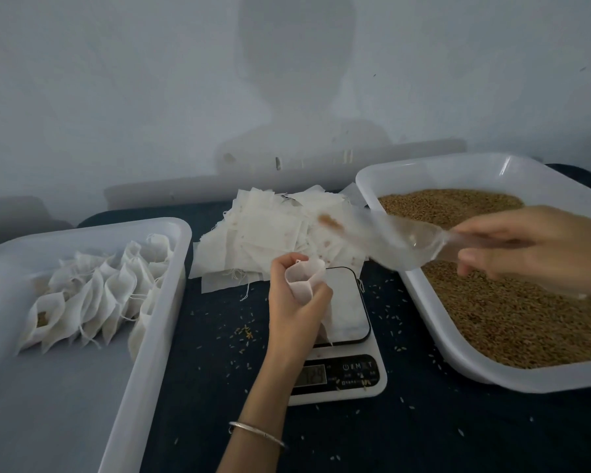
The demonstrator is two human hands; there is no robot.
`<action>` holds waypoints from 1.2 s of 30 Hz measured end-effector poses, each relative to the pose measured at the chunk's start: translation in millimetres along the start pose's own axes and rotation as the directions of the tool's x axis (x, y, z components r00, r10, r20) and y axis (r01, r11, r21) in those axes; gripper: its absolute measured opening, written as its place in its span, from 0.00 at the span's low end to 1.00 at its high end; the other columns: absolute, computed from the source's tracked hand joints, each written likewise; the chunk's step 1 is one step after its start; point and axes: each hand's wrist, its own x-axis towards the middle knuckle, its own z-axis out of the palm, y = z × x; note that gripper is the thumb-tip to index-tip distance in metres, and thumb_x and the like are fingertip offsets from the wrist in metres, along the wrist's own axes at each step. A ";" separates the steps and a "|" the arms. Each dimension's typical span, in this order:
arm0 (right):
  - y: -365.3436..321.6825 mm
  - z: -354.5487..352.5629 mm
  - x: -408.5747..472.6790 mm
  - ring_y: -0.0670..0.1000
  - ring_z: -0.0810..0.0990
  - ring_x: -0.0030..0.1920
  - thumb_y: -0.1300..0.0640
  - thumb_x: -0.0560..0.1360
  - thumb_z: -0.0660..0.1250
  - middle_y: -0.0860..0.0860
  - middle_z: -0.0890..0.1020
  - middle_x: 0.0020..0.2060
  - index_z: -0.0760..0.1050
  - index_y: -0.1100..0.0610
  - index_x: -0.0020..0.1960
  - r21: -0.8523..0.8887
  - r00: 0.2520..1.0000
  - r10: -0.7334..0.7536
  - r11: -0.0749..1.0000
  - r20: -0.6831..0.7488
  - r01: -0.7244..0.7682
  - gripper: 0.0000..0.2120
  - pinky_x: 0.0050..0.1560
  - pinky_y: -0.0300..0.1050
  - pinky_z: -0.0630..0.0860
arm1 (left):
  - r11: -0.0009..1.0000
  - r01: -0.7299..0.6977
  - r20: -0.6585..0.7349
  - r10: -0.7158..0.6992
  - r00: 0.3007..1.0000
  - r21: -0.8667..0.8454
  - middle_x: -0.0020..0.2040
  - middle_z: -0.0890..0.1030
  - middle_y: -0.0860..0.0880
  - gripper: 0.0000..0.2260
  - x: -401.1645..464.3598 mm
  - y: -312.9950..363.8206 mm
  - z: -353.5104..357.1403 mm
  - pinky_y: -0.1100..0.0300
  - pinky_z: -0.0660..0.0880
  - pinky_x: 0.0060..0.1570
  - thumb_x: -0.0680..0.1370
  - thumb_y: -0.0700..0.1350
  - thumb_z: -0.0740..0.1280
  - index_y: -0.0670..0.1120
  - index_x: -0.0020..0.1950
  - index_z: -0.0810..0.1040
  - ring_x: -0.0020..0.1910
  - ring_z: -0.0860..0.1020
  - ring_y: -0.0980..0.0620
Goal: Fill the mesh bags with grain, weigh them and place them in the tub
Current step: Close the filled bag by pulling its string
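My left hand (292,295) grips a white mesh bag (304,279) with its mouth held open, just above the white scale (347,308). My right hand (533,249) holds the handle of a clear plastic scoop (389,238), blurred with motion, its front end carrying a few grains above and to the right of the bag. At the right stands a white tub of brown grain (485,302). A white tub (21,387) at the left holds several filled mesh bags (96,295).
A heap of empty white mesh bags (273,230) lies behind the scale. Loose grains are scattered over the dark tablecloth (423,431). The scale's display (313,374) is lit. A pale wall rises right behind the table.
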 end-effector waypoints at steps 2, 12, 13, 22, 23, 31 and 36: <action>15.7 9.1 -3.7 0.41 0.81 0.39 0.47 0.69 0.66 0.40 0.84 0.41 0.77 0.37 0.50 0.180 0.987 0.042 0.984 -0.153 -0.014 0.11 0.44 0.45 0.74 | 0.996 -0.027 0.034 0.024 0.999 0.081 0.52 0.75 0.48 0.23 -1.1 -1.4 -1.5 0.61 0.79 0.35 0.72 0.38 0.72 0.58 0.58 0.68 0.39 0.79 0.55; 59.1 53.6 0.2 0.45 0.78 0.47 0.50 0.76 0.64 0.40 0.82 0.44 0.75 0.34 0.44 0.363 0.836 0.288 0.925 -0.467 -0.116 0.09 0.52 0.52 0.71 | 0.980 -0.075 0.133 0.051 0.990 0.183 0.67 0.71 0.56 0.50 2.6 -2.1 -25.7 0.59 0.76 0.58 0.61 0.60 0.75 0.60 0.76 0.49 0.61 0.76 0.56; 60.0 54.1 0.4 0.45 0.78 0.47 0.50 0.76 0.64 0.40 0.82 0.44 0.75 0.34 0.45 0.354 0.834 0.285 0.928 -0.473 -0.117 0.09 0.52 0.52 0.72 | 0.981 -0.084 0.129 0.062 0.990 0.173 0.67 0.72 0.58 0.50 2.7 -1.1 -28.7 0.64 0.74 0.57 0.62 0.61 0.74 0.58 0.77 0.48 0.62 0.75 0.59; 66.1 57.3 2.7 0.44 0.77 0.48 0.52 0.77 0.63 0.42 0.81 0.47 0.75 0.43 0.60 0.282 0.842 0.297 0.942 -0.450 -0.181 0.12 0.48 0.48 0.70 | 0.980 -0.070 0.050 0.062 0.997 0.185 0.46 0.83 0.55 0.19 10.2 -7.6 -21.5 0.69 0.74 0.50 0.80 0.37 0.62 0.50 0.69 0.65 0.51 0.80 0.61; 66.3 57.5 2.8 0.43 0.77 0.48 0.52 0.77 0.63 0.41 0.80 0.47 0.75 0.43 0.59 0.277 0.848 0.298 0.942 -0.438 -0.188 0.12 0.47 0.46 0.70 | 0.980 -0.087 0.013 0.086 0.996 0.176 0.43 0.83 0.56 0.16 12.9 -7.2 -15.5 0.69 0.73 0.51 0.81 0.37 0.61 0.51 0.66 0.67 0.50 0.80 0.61; 70.6 57.6 4.3 0.46 0.76 0.42 0.51 0.79 0.62 0.47 0.80 0.42 0.76 0.49 0.59 0.133 0.861 0.335 0.942 -0.382 -0.308 0.10 0.36 0.42 0.65 | 0.975 -0.106 0.013 0.106 0.994 0.194 0.52 0.80 0.52 0.16 20.2 -4.9 -4.6 0.64 0.79 0.41 0.75 0.45 0.71 0.54 0.61 0.71 0.46 0.80 0.56; 70.0 57.5 9.0 0.45 0.75 0.40 0.51 0.79 0.62 0.46 0.79 0.41 0.76 0.52 0.60 0.048 0.873 0.343 0.936 -0.347 -0.349 0.12 0.36 0.42 0.66 | 0.980 -0.162 -0.085 0.172 0.981 0.112 0.59 0.79 0.55 0.22 16.6 -1.1 -34.9 0.74 0.71 0.53 0.74 0.57 0.64 0.50 0.66 0.72 0.59 0.75 0.65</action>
